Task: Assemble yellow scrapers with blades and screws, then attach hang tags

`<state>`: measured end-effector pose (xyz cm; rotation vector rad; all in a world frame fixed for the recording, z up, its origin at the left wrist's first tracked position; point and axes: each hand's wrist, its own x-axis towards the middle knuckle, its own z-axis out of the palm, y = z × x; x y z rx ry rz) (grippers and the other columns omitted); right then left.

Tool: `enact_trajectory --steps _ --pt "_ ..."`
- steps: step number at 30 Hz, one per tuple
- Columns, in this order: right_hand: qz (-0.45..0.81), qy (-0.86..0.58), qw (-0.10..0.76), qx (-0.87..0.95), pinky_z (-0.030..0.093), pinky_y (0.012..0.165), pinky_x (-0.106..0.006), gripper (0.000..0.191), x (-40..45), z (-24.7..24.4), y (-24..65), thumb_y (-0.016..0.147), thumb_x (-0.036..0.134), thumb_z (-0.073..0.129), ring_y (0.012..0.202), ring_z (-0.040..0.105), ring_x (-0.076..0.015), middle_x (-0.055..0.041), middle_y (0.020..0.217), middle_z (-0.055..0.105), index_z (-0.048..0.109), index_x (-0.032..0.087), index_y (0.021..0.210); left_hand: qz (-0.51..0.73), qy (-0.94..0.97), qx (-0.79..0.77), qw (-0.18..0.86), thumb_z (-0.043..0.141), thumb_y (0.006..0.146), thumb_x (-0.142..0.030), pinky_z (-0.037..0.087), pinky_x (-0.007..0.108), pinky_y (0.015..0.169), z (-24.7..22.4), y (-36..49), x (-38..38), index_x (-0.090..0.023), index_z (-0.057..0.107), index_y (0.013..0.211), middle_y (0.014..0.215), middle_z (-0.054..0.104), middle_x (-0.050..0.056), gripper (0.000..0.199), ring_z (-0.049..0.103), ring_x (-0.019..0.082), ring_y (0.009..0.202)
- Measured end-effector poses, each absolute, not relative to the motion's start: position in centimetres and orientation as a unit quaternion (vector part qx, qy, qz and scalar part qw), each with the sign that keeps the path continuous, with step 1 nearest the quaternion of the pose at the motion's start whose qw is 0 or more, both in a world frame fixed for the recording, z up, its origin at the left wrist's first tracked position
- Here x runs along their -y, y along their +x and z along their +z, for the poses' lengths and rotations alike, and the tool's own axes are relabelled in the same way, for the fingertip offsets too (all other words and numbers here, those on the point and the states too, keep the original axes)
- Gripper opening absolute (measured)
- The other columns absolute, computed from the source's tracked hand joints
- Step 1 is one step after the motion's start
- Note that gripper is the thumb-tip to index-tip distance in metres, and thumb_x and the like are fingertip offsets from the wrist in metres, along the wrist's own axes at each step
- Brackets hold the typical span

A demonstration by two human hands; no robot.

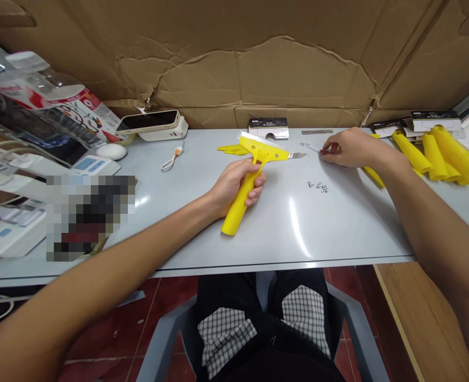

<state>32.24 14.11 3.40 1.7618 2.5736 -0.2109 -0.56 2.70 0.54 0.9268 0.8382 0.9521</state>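
Observation:
My left hand (238, 185) is wrapped round the handle of a yellow scraper (236, 215). A metal blade (297, 155) sticks out at the right end of its head. My right hand (348, 147) grips the red handle of a screwdriver (316, 149). Its shaft points left, and the tip is by a small screw (302, 144) on the table. Several loose silver screws (321, 187) lie nearer to me. Behind the scraper head are more yellow plastic pieces (232, 150), and another yellow piece (374, 176) lies partly hidden beyond my right wrist.
Several yellow handles (437, 154) are piled at the right. A black-and-white card package (269, 128) and a flat metal strip (316, 131) lie at the back, before a cardboard wall (298, 74). Leftward are a phone (149, 122), a short cable (173, 158), a bottle (39, 69) and power strips (15, 228).

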Motion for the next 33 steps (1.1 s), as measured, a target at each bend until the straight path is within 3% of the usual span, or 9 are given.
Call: enact_trajectory --steps 8,11,14,19,21,23,27,30,33 --pt "-0.063 0.567 0.011 -0.821 0.062 0.091 -0.055 0.035 -14.1 3.5 32.2 0.099 0.049 0.074 0.102 0.077 -0.0368 -0.0118 0.108 0.086 0.088 0.027 0.122 0.428 0.383 -0.367 0.731 0.074 0.086 -0.036 0.037 0.02 0.034 0.4 -0.7 -2.9 -0.024 0.051 0.093 0.065 0.057 -0.004 0.027 0.046 0.01 0.04" --pt "-0.052 0.575 -0.002 -0.816 0.061 0.09 -0.056 0.038 -13.9 3.6 32.1 0.101 0.05 0.072 0.104 0.076 -0.0378 -0.014 0.112 0.085 0.087 0.025 0.126 0.433 0.365 -0.354 0.744 0.067 0.094 -0.043 0.041 0.022 0.035 0.3 -0.7 -3.1 -0.023 0.056 0.093 0.068 0.062 0.0 0.023 0.052 0.013 0.043" --pt "-0.022 0.559 -0.037 -0.828 0.061 0.096 -0.059 0.036 -13.5 3.9 31.9 0.102 0.048 0.069 0.109 0.075 -0.0397 -0.0155 0.116 0.083 0.086 0.024 0.124 0.447 0.379 -0.344 0.734 0.069 0.098 -0.035 0.048 0.023 0.039 0.0 -0.8 -3.2 -0.019 0.063 0.101 0.079 0.072 0.004 0.017 0.061 0.015 0.052" --pt "-0.025 0.523 -0.109 -0.845 0.057 0.11 -0.058 0.034 -12.0 4.7 30.9 0.105 0.049 0.065 0.118 0.074 -0.0392 -0.0134 0.125 0.082 0.086 0.03 0.122 0.445 0.426 -0.318 0.72 0.094 0.089 -0.031 0.066 0.027 0.062 -0.4 -1.2 -3.2 -0.018 0.065 0.128 0.109 0.085 0.013 0.05 0.079 0.019 0.079" --pt "-0.038 0.511 -0.134 -0.848 0.056 0.111 -0.057 0.034 -11.4 5.2 30.3 0.104 0.048 0.065 0.12 0.075 -0.0394 -0.0136 0.125 0.082 0.088 0.03 0.122 0.443 0.437 -0.313 0.717 0.101 0.082 -0.031 0.068 0.028 0.069 -0.4 -1.3 -3.2 -0.017 0.068 0.13 0.107 0.084 0.012 0.06 0.08 0.021 0.085" --pt "-0.057 0.501 -0.147 -0.851 0.058 0.108 -0.054 0.033 -10.9 5.6 30.0 0.103 0.047 0.066 0.119 0.076 -0.0385 -0.0132 0.122 0.084 0.089 0.03 0.121 0.444 0.452 -0.318 0.705 0.105 0.076 -0.032 0.067 0.027 0.068 -0.3 -1.2 -3.1 -0.014 0.072 0.117 0.096 0.08 0.008 0.055 0.077 0.018 0.08" --pt "-0.137 0.475 -0.066 -0.867 0.062 0.094 -0.049 0.026 -10.7 6.0 30.0 0.094 0.047 0.075 0.106 0.079 -0.035 -0.0088 0.111 0.087 0.091 0.03 0.105 0.453 0.46 -0.364 0.671 0.108 0.07 -0.033 0.06 0.023 0.055 -0.2 -0.8 -3.0 -0.016 0.065 0.088 0.072 0.063 -0.003 0.049 0.06 0.01 0.06" --pt "-0.213 0.452 0.049 -0.865 0.062 0.089 -0.045 0.021 -10.8 5.8 30.2 0.087 0.043 0.08 0.101 0.08 -0.0323 -0.0043 0.11 0.088 0.092 0.031 0.099 0.459 0.442 -0.398 0.659 0.103 0.08 -0.037 0.054 0.021 0.047 0.0 -0.5 -2.9 -0.018 0.063 0.091 0.075 0.062 -0.004 0.046 0.057 0.01 0.057" --pt "-0.23 0.452 0.08 -0.858 0.062 0.087 -0.044 0.02 -10.8 5.5 30.3 0.084 0.036 0.081 0.1 0.081 -0.0307 -0.0021 0.11 0.088 0.093 0.033 0.099 0.46 0.411 -0.42 0.666 0.089 0.096 -0.04 0.052 0.022 0.042 0.4 -0.3 -2.8 -0.018 0.063 0.091 0.082 0.064 -0.001 0.035 0.056 0.01 0.055"
